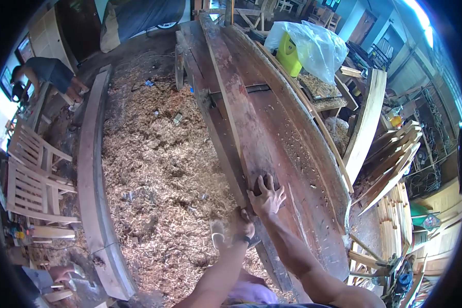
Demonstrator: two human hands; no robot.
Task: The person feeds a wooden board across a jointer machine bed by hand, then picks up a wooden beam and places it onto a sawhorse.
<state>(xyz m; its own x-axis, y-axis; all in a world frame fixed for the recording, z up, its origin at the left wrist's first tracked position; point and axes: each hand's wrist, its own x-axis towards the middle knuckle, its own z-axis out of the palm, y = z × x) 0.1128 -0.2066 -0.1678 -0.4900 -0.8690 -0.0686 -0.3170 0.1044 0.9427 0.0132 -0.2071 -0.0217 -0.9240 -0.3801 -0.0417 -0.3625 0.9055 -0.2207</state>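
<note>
A long, rough wooden plank (244,110) runs away from me on top of a broad wooden slab (287,154). My right hand (267,197) presses on the plank's near end, palm down with its fingers spread. Just left of it and lower, my left hand (245,226) grips the plank's left edge near the same end. Its fingers are partly hidden behind the edge. A dark band circles the left wrist.
Wood shavings (164,159) cover the floor to my left, bordered by a long beam (95,169). Slatted wooden chairs (33,190) stand beyond it, near a bending person (54,74). Plastic sheeting (318,46) drapes a green object (289,56). Cut boards (395,159) lean at right.
</note>
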